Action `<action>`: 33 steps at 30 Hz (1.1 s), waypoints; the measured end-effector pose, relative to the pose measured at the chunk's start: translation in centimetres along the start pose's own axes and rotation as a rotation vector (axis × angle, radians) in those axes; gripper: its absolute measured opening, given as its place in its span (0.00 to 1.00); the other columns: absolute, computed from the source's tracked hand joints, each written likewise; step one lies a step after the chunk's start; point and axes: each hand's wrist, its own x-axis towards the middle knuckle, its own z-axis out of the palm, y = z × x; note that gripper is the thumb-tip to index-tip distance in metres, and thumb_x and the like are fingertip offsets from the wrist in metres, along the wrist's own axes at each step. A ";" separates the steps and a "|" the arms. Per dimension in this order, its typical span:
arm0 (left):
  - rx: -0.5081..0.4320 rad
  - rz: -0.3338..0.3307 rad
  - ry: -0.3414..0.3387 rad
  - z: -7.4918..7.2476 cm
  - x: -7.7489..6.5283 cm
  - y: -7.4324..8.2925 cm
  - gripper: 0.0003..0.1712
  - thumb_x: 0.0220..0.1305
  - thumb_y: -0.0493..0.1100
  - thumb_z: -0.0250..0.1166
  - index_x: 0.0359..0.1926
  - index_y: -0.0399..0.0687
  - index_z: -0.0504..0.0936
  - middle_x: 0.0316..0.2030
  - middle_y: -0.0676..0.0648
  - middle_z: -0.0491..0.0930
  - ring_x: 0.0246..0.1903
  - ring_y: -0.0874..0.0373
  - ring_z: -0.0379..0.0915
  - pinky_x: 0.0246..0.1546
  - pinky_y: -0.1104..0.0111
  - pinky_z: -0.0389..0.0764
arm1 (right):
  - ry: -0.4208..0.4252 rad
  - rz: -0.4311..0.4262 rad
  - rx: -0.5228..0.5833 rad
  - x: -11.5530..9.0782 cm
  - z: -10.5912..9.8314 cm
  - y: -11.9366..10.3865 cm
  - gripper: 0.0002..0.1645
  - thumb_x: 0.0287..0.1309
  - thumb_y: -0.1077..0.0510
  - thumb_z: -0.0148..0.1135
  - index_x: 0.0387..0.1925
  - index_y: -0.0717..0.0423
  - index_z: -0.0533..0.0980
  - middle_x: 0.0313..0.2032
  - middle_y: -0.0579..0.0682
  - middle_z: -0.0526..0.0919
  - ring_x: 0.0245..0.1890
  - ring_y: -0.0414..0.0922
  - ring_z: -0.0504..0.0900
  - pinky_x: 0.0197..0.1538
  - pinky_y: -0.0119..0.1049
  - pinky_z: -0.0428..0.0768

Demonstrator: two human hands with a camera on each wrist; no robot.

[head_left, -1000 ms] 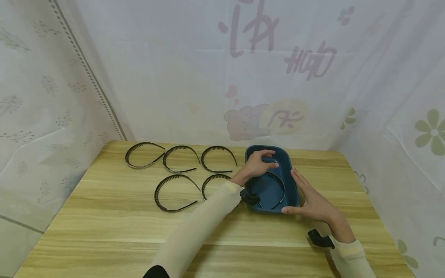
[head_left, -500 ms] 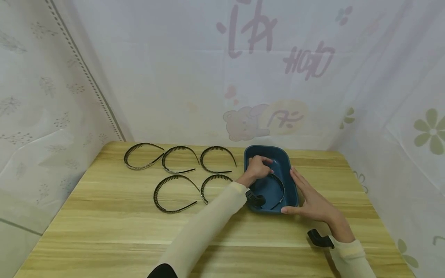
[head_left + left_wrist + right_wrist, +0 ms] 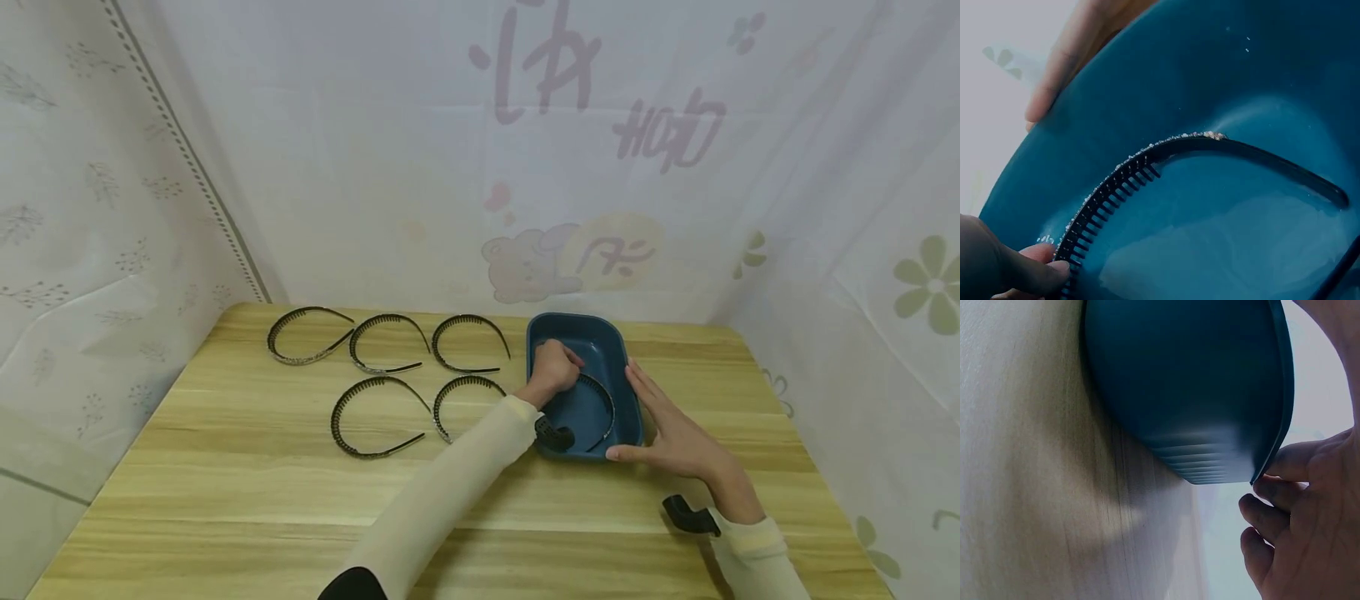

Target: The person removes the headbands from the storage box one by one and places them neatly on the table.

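Note:
In the head view a blue plastic basin (image 3: 626, 354) stands on the table with a black toothed headband (image 3: 610, 402) inside. My left hand (image 3: 556, 367) reaches into it. Close up in the left wrist view, the thumb and fingers pinch the toothed band (image 3: 1192, 144), which has sparkling trim on its outer edge. One end of the band reaches out over the basin floor. My right hand (image 3: 678, 439) rests against the basin's near right corner, fingers extended along the right rim and thumb at the front. Its fingertips touch the rim in the right wrist view.
Several similar headbands lie left of the basin in two rows, among them one (image 3: 378, 380) at the front left and one (image 3: 467, 320) at the back. My left sleeve (image 3: 450, 483) partly covers another. Patterned cloth (image 3: 390, 208) hangs behind the wooden table (image 3: 262, 500).
My left hand has moved down and slightly nearer inside the basin, and its spread fingers have closed on the headband. The right hand has stayed at the rim.

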 end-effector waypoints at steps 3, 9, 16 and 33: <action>0.049 0.012 0.003 0.1 0.0 -0.1 0.13 0.63 0.29 0.63 0.36 0.43 0.93 0.39 0.44 0.90 0.32 0.56 0.79 0.23 0.75 0.69 | 0.002 -0.003 -0.004 -0.1 0.1 0.0 0.78 0.49 0.37 0.80 0.83 0.50 0.36 0.83 0.55 0.35 0.81 0.65 0.41 0.70 0.73 0.59; 0.057 0.012 -0.019 0.4 0.4 -0.3 0.14 0.63 0.28 0.62 0.33 0.44 0.93 0.34 0.43 0.90 0.23 0.59 0.71 0.20 0.74 0.68 | 0.003 -0.009 -0.001 -0.2 0.0 0.1 0.77 0.49 0.38 0.80 0.83 0.51 0.36 0.83 0.53 0.34 0.81 0.65 0.41 0.70 0.73 0.61; 0.019 0.043 -0.038 0.3 0.2 -0.3 0.16 0.63 0.26 0.60 0.34 0.42 0.93 0.32 0.43 0.89 0.20 0.59 0.66 0.20 0.72 0.66 | 0.003 -0.011 0.008 -0.2 0.0 0.2 0.77 0.50 0.39 0.80 0.83 0.51 0.36 0.83 0.53 0.34 0.81 0.66 0.41 0.69 0.73 0.61; 0.114 0.124 -0.076 -1.9 -1.2 1.4 0.14 0.65 0.29 0.62 0.41 0.45 0.93 0.42 0.46 0.90 0.37 0.54 0.83 0.26 0.74 0.73 | 0.001 -0.011 0.011 -0.2 0.0 0.0 0.77 0.50 0.39 0.80 0.83 0.51 0.36 0.83 0.55 0.34 0.81 0.66 0.41 0.70 0.75 0.57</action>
